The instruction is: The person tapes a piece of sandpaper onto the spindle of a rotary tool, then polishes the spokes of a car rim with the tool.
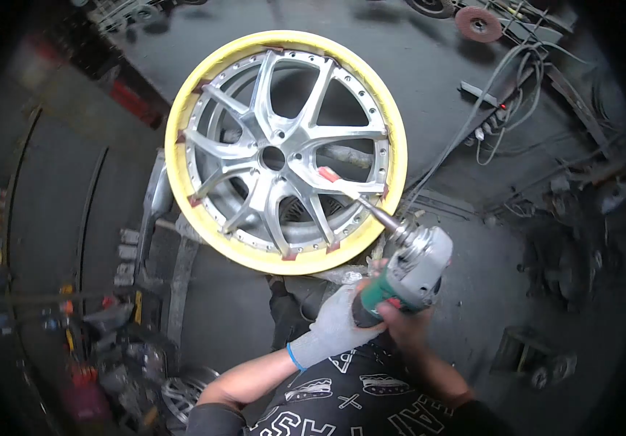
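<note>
My left hand [336,320], in a pale glove with a blue cuff, is closed round the dark rear end of a green and grey angle grinder [422,267]. My bare right hand [406,325] grips the same grinder from the other side. A long tapered spindle [378,211] runs from its head to a red tip [329,174], which lies over a spoke near the hub. I cannot tell whether the tip touches the metal. The silver multi-spoke wheel rim [269,131] has yellow covering [394,145] round its edge, with dark reddish patches at the spoke ends.
A power strip [479,93] with a red light and tangled cables [524,73] lie at upper right. Near them is a reddish disc [478,25]. Another wheel [181,396] sits at lower left beside cluttered tools. A small wheeled metal object [538,363] stands at lower right.
</note>
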A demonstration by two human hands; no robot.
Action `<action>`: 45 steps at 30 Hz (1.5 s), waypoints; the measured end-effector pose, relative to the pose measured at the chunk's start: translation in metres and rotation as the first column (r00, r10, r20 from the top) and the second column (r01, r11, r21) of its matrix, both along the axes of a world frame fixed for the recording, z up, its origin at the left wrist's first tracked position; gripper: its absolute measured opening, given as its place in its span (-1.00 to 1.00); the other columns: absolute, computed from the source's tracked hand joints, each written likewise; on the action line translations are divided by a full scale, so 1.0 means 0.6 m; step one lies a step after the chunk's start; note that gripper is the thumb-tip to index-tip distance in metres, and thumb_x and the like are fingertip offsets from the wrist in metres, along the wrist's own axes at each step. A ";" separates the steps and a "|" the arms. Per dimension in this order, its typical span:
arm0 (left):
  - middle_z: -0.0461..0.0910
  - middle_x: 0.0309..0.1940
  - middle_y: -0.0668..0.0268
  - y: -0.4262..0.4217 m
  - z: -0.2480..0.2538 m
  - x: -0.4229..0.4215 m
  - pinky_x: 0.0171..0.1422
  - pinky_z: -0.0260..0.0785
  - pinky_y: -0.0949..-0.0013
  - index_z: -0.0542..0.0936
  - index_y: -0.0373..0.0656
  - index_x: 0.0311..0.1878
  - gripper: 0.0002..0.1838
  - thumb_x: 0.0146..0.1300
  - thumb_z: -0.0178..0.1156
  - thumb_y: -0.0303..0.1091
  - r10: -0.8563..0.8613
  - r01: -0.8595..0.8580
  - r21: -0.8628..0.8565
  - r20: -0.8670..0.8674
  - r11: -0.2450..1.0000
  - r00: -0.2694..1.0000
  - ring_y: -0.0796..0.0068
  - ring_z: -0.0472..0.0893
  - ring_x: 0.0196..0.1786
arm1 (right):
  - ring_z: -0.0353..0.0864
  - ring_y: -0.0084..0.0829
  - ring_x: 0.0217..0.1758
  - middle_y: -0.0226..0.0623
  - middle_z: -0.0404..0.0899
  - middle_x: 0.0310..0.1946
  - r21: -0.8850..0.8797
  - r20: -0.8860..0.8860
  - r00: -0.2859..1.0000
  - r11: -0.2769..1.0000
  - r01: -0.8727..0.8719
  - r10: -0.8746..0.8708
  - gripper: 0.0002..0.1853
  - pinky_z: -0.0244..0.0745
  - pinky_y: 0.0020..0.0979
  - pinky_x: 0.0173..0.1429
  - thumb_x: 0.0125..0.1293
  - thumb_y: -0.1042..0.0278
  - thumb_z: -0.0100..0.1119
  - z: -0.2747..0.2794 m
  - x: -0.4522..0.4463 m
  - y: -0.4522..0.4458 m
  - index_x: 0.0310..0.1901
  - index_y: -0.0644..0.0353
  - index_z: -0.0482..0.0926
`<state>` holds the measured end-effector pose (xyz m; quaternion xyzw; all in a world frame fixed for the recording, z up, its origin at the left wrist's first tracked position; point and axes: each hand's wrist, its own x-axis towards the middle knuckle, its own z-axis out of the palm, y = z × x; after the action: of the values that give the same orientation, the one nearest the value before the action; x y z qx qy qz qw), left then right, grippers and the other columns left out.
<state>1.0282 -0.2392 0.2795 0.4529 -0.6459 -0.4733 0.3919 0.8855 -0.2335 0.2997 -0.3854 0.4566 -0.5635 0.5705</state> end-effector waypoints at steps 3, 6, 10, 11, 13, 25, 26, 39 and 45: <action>0.57 -0.01 0.03 -0.048 -0.011 0.055 0.12 0.44 0.14 0.42 -0.20 0.19 -0.24 -0.07 0.48 -0.09 -0.399 0.393 0.193 -0.003 0.899 0.917 0.02 0.59 0.07 | 0.60 -0.19 0.10 -0.09 0.53 0.04 0.033 -0.036 0.966 0.966 0.257 -0.256 -0.26 0.50 -0.20 0.24 -0.03 0.44 0.41 0.007 0.054 -0.003 0.23 0.37 0.31; 0.50 0.09 -0.01 -0.065 -0.054 0.087 0.21 0.39 0.12 0.36 -0.23 0.24 -0.15 -0.09 0.51 -0.06 -0.619 0.617 0.177 -0.051 0.767 0.784 0.02 0.53 0.15 | 0.65 -0.20 -0.04 -0.10 0.56 -0.06 0.081 -0.018 0.870 0.866 0.493 -0.494 -0.25 0.56 -0.22 0.13 -0.13 0.33 0.46 0.027 0.110 0.004 0.14 0.37 0.36; 0.47 0.13 -0.03 -0.047 -0.092 0.089 0.27 0.36 0.10 0.33 -0.24 0.28 -0.12 -0.09 0.52 -0.12 -0.703 0.726 0.071 -0.201 0.684 0.682 0.01 0.50 0.19 | 0.64 -0.31 -0.15 -0.18 0.56 -0.13 -0.080 -0.278 0.708 0.751 0.656 -0.649 -0.22 0.58 -0.28 -0.01 -0.10 0.16 0.51 0.015 0.143 0.033 0.14 0.35 0.36; 0.47 0.13 -0.03 -0.037 -0.099 0.086 0.27 0.36 0.10 0.33 -0.24 0.28 -0.12 -0.09 0.52 -0.12 -0.725 0.749 0.068 -0.208 0.659 0.657 0.01 0.50 0.19 | 0.62 -0.38 -0.13 -0.24 0.57 -0.13 -0.111 -0.296 0.671 0.723 0.682 -0.679 -0.22 0.53 -0.34 0.02 -0.11 0.16 0.55 0.023 0.154 0.038 0.12 0.35 0.39; 0.49 0.10 -0.02 -0.026 -0.094 0.084 0.24 0.38 0.11 0.33 -0.26 0.28 -0.12 -0.09 0.53 -0.14 -0.705 0.749 0.107 -0.274 0.654 0.654 0.03 0.53 0.17 | 0.59 -0.46 -0.10 -0.32 0.58 -0.14 -0.141 -0.318 0.596 0.659 0.739 -0.737 -0.23 0.49 -0.40 0.06 -0.14 0.20 0.59 0.037 0.169 0.045 0.10 0.34 0.43; 0.55 0.09 0.05 -0.070 -0.122 0.090 0.24 0.41 0.20 0.45 -0.16 0.19 -0.27 -0.05 0.51 -0.16 -0.933 0.931 0.154 -0.098 0.331 0.347 0.18 0.56 0.17 | 0.51 -0.30 0.22 -0.16 0.50 0.16 0.233 0.152 0.889 0.890 0.392 -0.432 0.33 0.42 -0.25 0.30 -0.59 0.25 0.81 0.004 0.139 0.075 0.35 0.38 0.20; 0.55 0.09 0.05 -0.067 -0.128 0.091 0.24 0.41 0.20 0.45 -0.16 0.19 -0.27 -0.05 0.51 -0.16 -0.929 0.924 0.174 -0.087 0.341 0.359 0.18 0.56 0.17 | 0.51 -0.30 0.22 -0.16 0.50 0.16 0.239 0.173 0.890 0.895 0.378 -0.422 0.33 0.42 -0.25 0.30 -0.59 0.25 0.81 -0.002 0.136 0.069 0.35 0.38 0.20; 0.10 0.49 0.05 -0.195 0.011 0.110 0.58 -0.13 0.24 -0.03 -0.43 0.49 0.36 -0.16 0.55 0.20 -0.449 0.764 0.482 -0.620 0.430 0.644 0.27 0.10 0.53 | 0.50 -0.27 0.23 -0.07 0.49 0.14 0.199 -0.123 0.977 0.960 0.197 -0.175 0.32 0.40 -0.22 0.31 -0.59 -0.13 0.77 -0.021 0.041 0.003 0.29 0.32 0.28; 0.51 0.08 0.17 -0.209 0.003 0.059 0.19 0.39 0.41 0.19 -0.27 0.40 0.00 -0.13 0.52 -0.33 -0.253 0.733 0.650 -0.688 0.199 0.680 0.45 0.54 0.11 | 0.50 -0.13 0.28 -0.01 0.48 0.16 0.277 -0.269 0.963 0.957 0.090 -0.013 0.28 0.39 -0.16 0.33 -0.53 -0.12 0.75 0.001 0.029 -0.014 0.31 0.26 0.27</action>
<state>1.0634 -0.3648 0.2812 0.2266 -0.2875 -0.9300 0.0331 0.9027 -0.2416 0.3002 -0.3585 0.6153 -0.4496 0.5392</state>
